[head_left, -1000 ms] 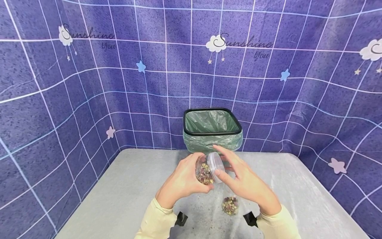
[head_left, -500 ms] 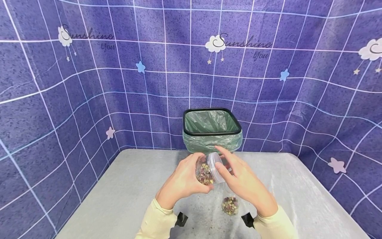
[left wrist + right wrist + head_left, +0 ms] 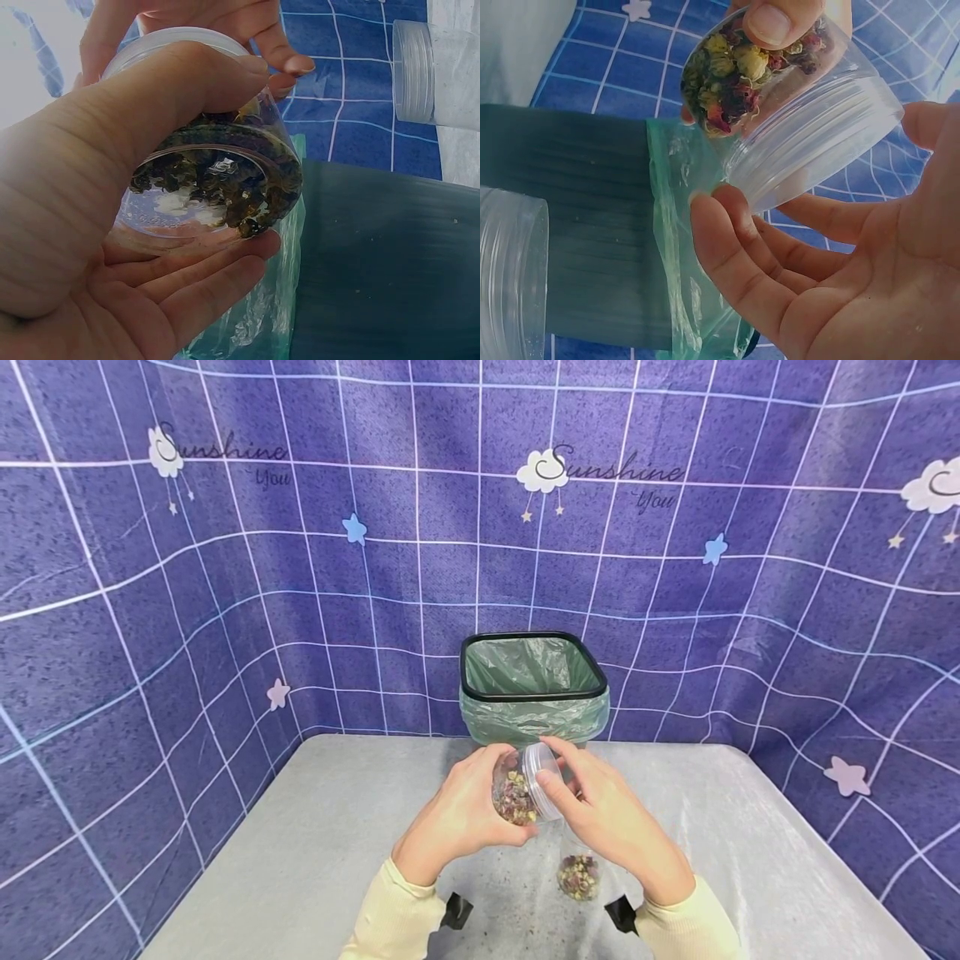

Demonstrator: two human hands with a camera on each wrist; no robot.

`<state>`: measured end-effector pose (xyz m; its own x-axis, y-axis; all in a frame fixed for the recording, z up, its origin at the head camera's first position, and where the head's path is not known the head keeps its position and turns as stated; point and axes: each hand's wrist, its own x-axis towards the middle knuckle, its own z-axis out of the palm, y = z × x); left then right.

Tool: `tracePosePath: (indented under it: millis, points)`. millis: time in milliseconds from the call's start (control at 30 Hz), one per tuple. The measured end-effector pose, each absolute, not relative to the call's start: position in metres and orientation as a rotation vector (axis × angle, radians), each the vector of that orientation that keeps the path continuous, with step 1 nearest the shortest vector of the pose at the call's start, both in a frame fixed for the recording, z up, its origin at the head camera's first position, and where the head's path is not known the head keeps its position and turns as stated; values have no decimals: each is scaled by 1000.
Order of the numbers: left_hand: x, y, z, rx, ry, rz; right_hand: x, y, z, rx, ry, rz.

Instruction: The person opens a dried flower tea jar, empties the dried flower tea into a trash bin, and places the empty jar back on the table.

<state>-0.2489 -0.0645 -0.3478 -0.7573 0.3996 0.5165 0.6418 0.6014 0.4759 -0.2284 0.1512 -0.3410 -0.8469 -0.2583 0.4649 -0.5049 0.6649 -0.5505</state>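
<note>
Plastic jar, tilted | gripped in left hand | right hand curled round lid, apparently touching

Two hands, two cream sleeves and two clear jars were present, with one black-rimmed bin, one green bag and one surface. Three printed clouds, two larger blue stars and two larger pale stars showed.

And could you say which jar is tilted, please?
The jar gripped by the left hand is tilted; the other jar stands upright on the table.
</note>
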Motion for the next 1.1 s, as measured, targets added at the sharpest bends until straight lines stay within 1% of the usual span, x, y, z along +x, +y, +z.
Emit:
tracePosePath:
  millis: [1100]
  points:
    - [-250,-68,-348,-859,-2474,-941,-229,154,-340,742,-2474,968]
